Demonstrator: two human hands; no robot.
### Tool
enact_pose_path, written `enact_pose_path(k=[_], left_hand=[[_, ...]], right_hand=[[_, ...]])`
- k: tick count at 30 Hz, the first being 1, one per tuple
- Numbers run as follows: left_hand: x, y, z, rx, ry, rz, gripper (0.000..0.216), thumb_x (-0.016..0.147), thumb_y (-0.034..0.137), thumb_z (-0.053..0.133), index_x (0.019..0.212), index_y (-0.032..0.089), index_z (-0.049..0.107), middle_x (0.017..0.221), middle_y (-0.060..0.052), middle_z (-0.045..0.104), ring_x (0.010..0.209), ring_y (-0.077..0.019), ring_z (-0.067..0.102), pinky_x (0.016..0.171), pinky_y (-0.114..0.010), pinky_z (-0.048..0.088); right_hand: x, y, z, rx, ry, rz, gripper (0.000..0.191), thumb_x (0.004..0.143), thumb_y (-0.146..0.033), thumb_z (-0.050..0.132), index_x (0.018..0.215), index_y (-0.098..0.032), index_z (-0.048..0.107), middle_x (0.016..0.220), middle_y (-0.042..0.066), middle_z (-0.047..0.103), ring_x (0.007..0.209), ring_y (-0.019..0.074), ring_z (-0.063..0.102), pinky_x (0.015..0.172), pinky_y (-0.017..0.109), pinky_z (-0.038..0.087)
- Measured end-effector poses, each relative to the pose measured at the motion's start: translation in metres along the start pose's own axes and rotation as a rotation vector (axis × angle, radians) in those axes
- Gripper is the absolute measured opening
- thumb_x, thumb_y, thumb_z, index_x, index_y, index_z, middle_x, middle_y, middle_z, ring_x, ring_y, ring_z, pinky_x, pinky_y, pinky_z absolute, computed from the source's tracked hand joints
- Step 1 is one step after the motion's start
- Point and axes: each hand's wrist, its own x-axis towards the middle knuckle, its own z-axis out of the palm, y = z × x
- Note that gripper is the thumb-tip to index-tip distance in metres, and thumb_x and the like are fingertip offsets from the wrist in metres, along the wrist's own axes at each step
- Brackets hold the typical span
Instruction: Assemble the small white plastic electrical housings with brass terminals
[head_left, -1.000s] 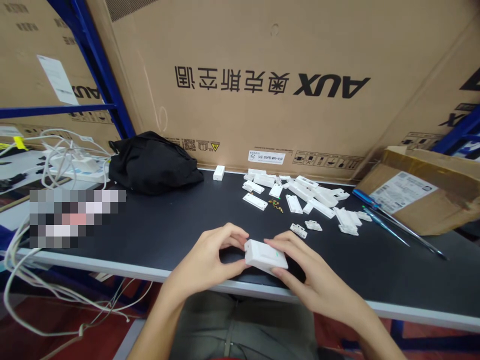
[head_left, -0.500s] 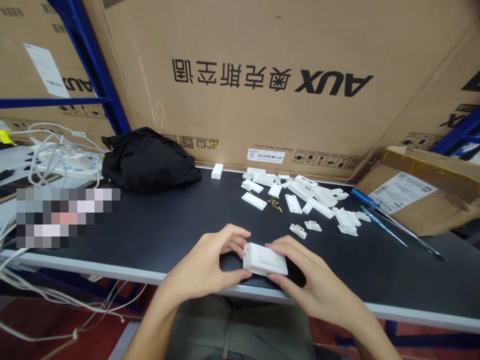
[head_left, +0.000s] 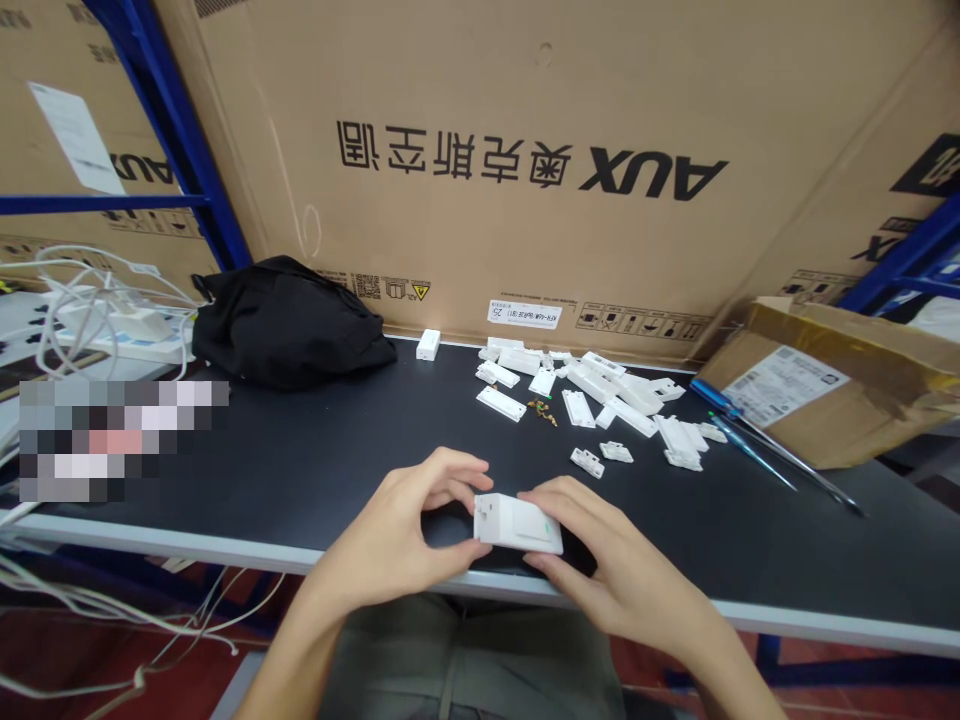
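A small white plastic box (head_left: 517, 522) with a raised panel and a green mark is held above the table's front edge. My right hand (head_left: 600, 545) pinches its right end between thumb and fingers. At the other end, my left hand (head_left: 416, 525) has its thumb at the lower corner and curled fingers against the far side, its index finger raised off the box. A small hole shows near that left end. Beyond the hands lie two small white clips (head_left: 589, 462), loose white plastic casings (head_left: 630, 395) and a little heap of brass-coloured bits (head_left: 543, 412).
Another white box (head_left: 428, 345) stands at the back, beside a black cloth bag (head_left: 289, 320). Screwdrivers (head_left: 780, 445) lie at right by a taped carton (head_left: 817, 375). White cables (head_left: 82, 310) tangle at left. A large carton (head_left: 450, 230) walls off the back.
The white box has turned slightly in my hands, so more of its left end shows. Both hands keep about the same grip. The whole view has shifted a little.
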Motion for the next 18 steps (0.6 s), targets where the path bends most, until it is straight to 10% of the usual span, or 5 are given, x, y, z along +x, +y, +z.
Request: enact_pose_path(k=[18], left_hand=[[0.004, 0.007, 0.027, -0.204, 0.013, -0.023, 0.043, 0.091, 0.02, 0.074, 0.131, 0.025, 0.057, 0.135, -0.006, 0.069, 0.127, -0.021, 0.067, 0.114, -0.034, 0.053]], right_hand=[[-0.003, -0.003, 0.007, -0.118, 0.046, 0.018, 0.021, 0.099, -0.02, 0.054, 0.12, -0.022, 0.052, 0.111, 0.009, 0.063, 0.096, 0.025, 0.057, 0.085, 0.043, 0.05]])
